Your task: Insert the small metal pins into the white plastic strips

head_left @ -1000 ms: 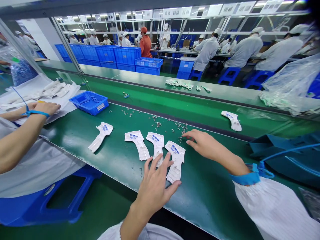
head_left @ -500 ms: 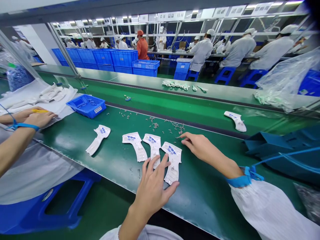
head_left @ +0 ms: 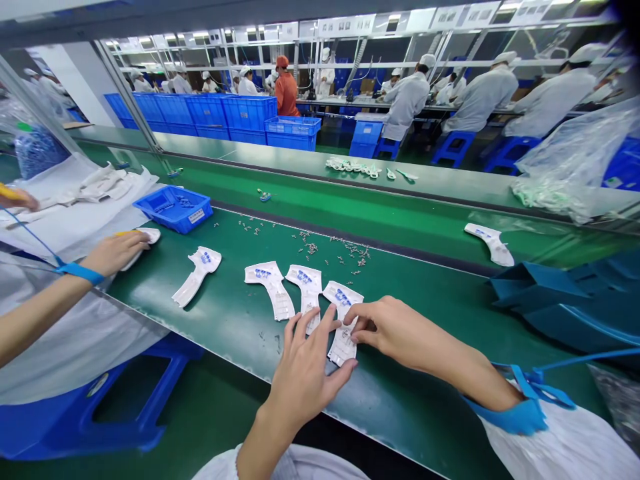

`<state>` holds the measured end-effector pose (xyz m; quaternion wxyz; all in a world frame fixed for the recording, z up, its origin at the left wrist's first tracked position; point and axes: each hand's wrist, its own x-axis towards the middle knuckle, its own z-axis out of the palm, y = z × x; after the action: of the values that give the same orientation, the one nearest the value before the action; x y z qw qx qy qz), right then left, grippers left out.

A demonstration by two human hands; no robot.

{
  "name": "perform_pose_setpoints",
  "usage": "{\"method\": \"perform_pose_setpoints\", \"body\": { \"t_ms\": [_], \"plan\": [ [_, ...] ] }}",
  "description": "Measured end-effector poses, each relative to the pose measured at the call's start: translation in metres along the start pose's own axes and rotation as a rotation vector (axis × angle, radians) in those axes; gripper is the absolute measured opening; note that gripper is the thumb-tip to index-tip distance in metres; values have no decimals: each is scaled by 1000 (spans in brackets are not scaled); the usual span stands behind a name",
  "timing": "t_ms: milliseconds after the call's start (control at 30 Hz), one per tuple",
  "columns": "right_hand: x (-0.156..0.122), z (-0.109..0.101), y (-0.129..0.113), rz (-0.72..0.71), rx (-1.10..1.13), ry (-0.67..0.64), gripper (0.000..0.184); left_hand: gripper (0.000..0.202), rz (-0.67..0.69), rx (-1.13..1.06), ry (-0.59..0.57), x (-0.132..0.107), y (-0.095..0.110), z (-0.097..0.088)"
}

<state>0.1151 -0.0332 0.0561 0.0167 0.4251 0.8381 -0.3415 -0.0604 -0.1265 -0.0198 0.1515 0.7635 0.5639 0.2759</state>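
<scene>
a casing [head_left: 342, 348] is touched by the left hand [head_left: 305, 377], grip apart, and the right hand [head_left: 395, 333], grip unclear; a firm pinch is called for.

glossy conveyor belt [head_left: 410, 400], smooth white plastic casings [head_left: 273, 290]

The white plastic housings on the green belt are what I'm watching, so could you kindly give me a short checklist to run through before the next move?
1. Right hand on the nearest housing: ok, its fingertips are at the housing's top.
2. Left hand clear of the middle housing: not ok, its fingers lie over that housing's handle.
3. Nearest housing flat on the belt: cannot tell, the hands hide much of it.
4. Small metal parts clear of the housings: ok, they lie beyond them.
5. Co-worker's hand apart from these housings: ok, it is further left.
</scene>
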Motion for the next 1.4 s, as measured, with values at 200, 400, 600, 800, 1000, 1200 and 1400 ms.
{"method": "perform_pose_setpoints", "body": {
  "t_ms": [200, 400, 600, 800, 1000, 1200, 1400],
  "plan": [
    [9, -8, -13, 18, -207, -64, 19, 81, 0, 5, 1, 0, -1, 2],
    [21, -12, -27, 95, -337, -159, 22, 82, 14, 5, 15, 0, -1, 1],
    [30, -9, -21, 109, -453, -184, 26, 82, 6, -9, -2, 0, 0, 1],
    [35, -11, -18, 188, -407, -163, 31, 80, 4, 4, -7, 1, -2, 3],
    [5, -19, 6, 6, -26, -15, 19, 77, -53, -14, 29, 2, 5, 0],
    [-16, -7, 90, 118, 217, 430, 32, 79, -152, 220, -39, 31, 36, 10],
    [-18, 7, 138, 149, 209, 670, 30, 81, -182, 501, -93, 48, 46, 4]
  ]
}}
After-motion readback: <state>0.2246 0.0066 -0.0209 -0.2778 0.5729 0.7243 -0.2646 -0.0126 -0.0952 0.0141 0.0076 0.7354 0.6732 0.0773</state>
